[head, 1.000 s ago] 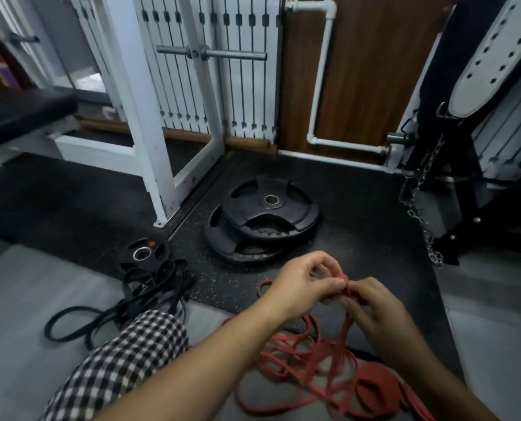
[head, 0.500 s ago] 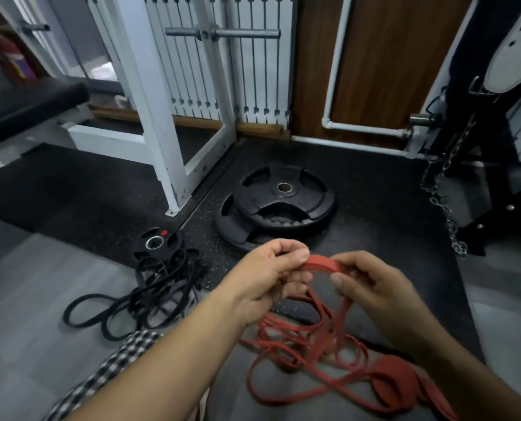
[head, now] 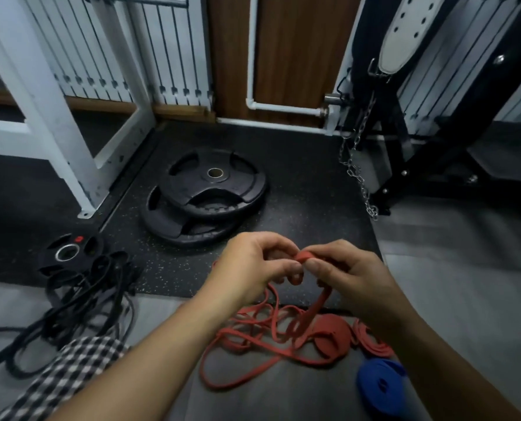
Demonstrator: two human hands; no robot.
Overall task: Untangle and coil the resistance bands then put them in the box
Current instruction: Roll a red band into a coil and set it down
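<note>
Two hands (head: 253,265) (head: 348,275) pinching one red band (head: 306,257), one blue band (head: 379,378)

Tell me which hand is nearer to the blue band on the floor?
Right. The right hand is up and left of the blue band, with its forearm passing beside it; the left hand is farther left.

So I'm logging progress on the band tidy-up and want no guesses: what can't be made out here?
All in the head view:
- The box: not in view.
- Red band: where it passes through the grip is covered by the left hand and right hand.
- Blue band: partly behind the right forearm, cut off by the bottom edge.
- Black bands: too dark to count; partly behind the checked cloth.
</note>
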